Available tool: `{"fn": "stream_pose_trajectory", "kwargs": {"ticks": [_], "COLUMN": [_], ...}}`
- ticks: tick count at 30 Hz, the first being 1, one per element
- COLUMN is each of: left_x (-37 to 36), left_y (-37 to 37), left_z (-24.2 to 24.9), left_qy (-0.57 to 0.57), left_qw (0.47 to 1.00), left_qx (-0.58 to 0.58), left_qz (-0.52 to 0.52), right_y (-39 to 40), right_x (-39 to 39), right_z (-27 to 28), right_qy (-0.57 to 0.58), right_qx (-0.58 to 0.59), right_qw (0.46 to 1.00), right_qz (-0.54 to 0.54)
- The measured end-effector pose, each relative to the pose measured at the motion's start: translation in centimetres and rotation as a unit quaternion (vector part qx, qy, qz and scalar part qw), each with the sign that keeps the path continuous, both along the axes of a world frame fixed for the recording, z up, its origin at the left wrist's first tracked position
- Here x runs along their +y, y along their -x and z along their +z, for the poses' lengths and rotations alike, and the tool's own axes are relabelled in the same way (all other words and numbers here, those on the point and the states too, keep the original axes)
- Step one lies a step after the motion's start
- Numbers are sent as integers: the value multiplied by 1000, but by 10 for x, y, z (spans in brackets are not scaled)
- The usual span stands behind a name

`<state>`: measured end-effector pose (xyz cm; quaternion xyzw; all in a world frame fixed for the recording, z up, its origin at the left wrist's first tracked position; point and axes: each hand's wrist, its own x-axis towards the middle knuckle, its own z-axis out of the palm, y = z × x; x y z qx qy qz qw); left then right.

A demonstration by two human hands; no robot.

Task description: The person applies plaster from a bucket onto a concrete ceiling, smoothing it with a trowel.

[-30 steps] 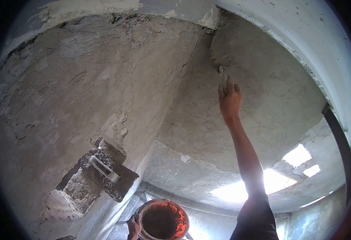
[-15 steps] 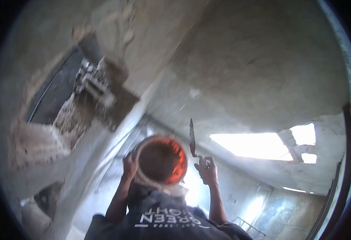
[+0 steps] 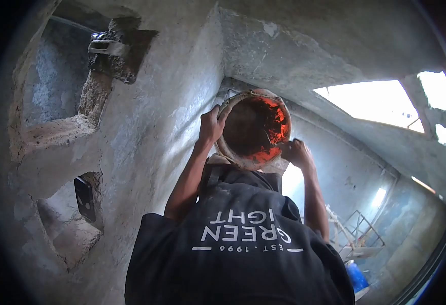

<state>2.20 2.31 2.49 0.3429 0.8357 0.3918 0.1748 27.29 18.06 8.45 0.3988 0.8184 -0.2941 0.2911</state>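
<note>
A round bucket (image 3: 278,114) with an orange inner wall and a crusted pale rim is held up in front of my chest, its mouth tilted toward me. Dark, wet-looking mortar (image 3: 240,127) lies inside it, with smears on the wall. My left hand (image 3: 211,124) grips the rim at the left side. At the right side, my right hand (image 3: 298,153) is closed around the handle of a trowel (image 3: 269,139). The narrow blade reaches into the bucket and is hard to make out against the dark contents.
The rough wall on the left has a large broken opening (image 3: 55,81) and a lower niche (image 3: 68,229) holding a dark phone-like object (image 3: 84,198). Bright openings (image 3: 370,101) are at the right. A metal frame (image 3: 360,229) and a blue container (image 3: 356,277) stand lower right.
My right hand has brought the trowel from upright beside the bucket into its mouth. The bucket appears higher in view, and the view has shifted to show more of my shirt.
</note>
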Motion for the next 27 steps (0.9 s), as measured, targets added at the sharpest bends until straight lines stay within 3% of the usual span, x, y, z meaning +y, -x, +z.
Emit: {"fn": "stream_pose_trajectory", "kwargs": {"ticks": [3, 6, 9, 11, 12, 15, 19, 22, 24, 26, 27], "left_x": [6, 10, 15, 18, 21, 26, 29, 25, 23, 19, 15], "left_y": [-6, -15, -25, -32, -34, -38, -39, -36, -30, -21, -18], "left_z": [8, 12, 24, 26, 27, 29, 26, 15, 13, 9, 12], "left_qy": [-7, -26, -2, -5, -10, -9, -17, -3, -21, -11, 5], "left_qw": [999, 998, 997, 996, 995, 993, 992, 993, 995, 996, 997], "left_qx": [20, 29, 10, 11, 13, -6, 8, 19, 32, 45, 48], "left_qz": [-29, -54, -80, -92, -101, -118, -121, -120, -90, -71, -54], "right_y": [2, 20, 23, 23, 22, 31, 34, 22, 7, -1, 2], "right_x": [8, 4, -2, -9, -11, -12, -11, 3, 18, 29, 30], "right_z": [-15, -20, -28, -36, -38, -29, -42, -58, -105, -24, 11], "right_qy": [29, 10, 14, -26, -32, -16, -15, 35, 93, 189, 205], "right_qx": [34, -65, -48, 28, 88, 82, 80, 103, 152, 195, 47], "right_qw": [999, 998, 998, 994, 992, 988, 991, 982, 937, 954, 978], "right_qz": [-12, 0, 27, 103, 83, 131, 108, 151, 301, 125, -17]}}
